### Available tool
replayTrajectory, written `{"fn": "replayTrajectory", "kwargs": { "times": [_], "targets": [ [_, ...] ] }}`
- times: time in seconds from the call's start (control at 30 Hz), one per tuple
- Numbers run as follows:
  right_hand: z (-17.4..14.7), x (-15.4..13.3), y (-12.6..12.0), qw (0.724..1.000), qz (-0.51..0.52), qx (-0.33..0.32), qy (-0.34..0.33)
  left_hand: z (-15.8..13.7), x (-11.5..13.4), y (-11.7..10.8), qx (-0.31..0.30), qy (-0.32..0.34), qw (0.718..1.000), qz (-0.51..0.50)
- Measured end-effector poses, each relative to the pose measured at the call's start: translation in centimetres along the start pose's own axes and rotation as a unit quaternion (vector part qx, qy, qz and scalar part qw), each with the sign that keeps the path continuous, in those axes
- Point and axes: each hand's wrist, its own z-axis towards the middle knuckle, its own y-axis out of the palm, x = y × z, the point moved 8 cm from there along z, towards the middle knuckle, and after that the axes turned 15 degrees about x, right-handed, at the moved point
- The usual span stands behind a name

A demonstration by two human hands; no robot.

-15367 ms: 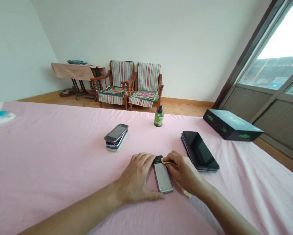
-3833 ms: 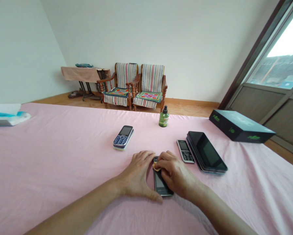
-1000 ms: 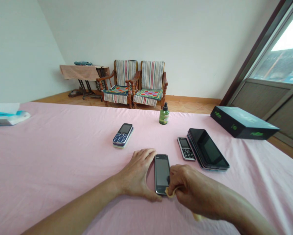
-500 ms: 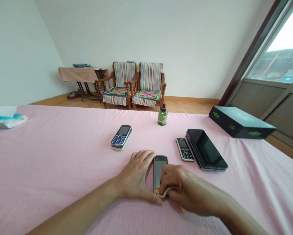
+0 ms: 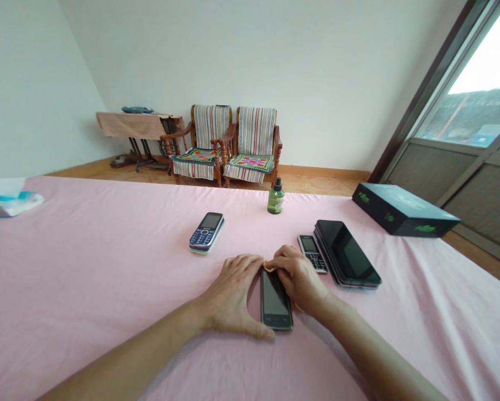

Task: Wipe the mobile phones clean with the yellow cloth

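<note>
Head | pink sheet (image 5: 120, 267) | chairs (image 5: 253, 133) by wall (image 5: 316, 72) | left hand (image 5: 231, 298) spread beside phone (image 5: 275, 301) | right hand (image 5: 300, 278) pinching cloth (image 5: 269, 268)

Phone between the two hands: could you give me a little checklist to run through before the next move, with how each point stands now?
1. Phone flat on the pink sheet, screen up: ok.
2. Left hand beside it, thumb near the bottom edge: ok. Firmness of any grip: cannot tell.
3. Yellow cloth in the right hand, at the top end: ok.
4. Whole screen side in view: not ok; the right hand and cloth cover part of the top.
5. Right hand clear of the keypad phone: cannot tell; they overlap in the head view.
6. Spray bottle upright, away from both hands: ok.
</note>
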Motion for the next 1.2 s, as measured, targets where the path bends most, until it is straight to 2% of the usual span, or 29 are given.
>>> {"fn": "replayTrajectory", "kwargs": {
  "times": [0.43,0.83,0.93,1.1,1.13,1.2],
  "targets": [
    [0.3,-1.4,0.6,0.997,-0.031,-0.019,-0.064,0.1,-0.2,0.2,0.013,0.008,1.000,-0.012],
    [-0.8,-3.4,0.5,0.996,-0.021,-0.062,-0.064,0.0,0.1,-0.1,0.017,0.012,1.000,-0.019],
    [-1.6,-4.8,0.2,0.995,0.006,-0.085,-0.055,0.0,0.1,-0.2,0.023,0.008,0.999,-0.022],
    [-2.3,-6.2,0.3,0.980,0.105,-0.168,-0.027,0.1,0.1,-0.2,0.022,0.007,1.000,-0.022],
    [-2.2,-5.8,0.4,0.980,0.108,-0.166,-0.024,0.1,0.0,-0.2,0.022,0.005,1.000,-0.021],
    [-1.1,-3.7,-0.5,0.997,0.054,-0.063,0.007,0.1,0.0,-0.2,0.023,0.002,1.000,-0.019]
  ]
}}
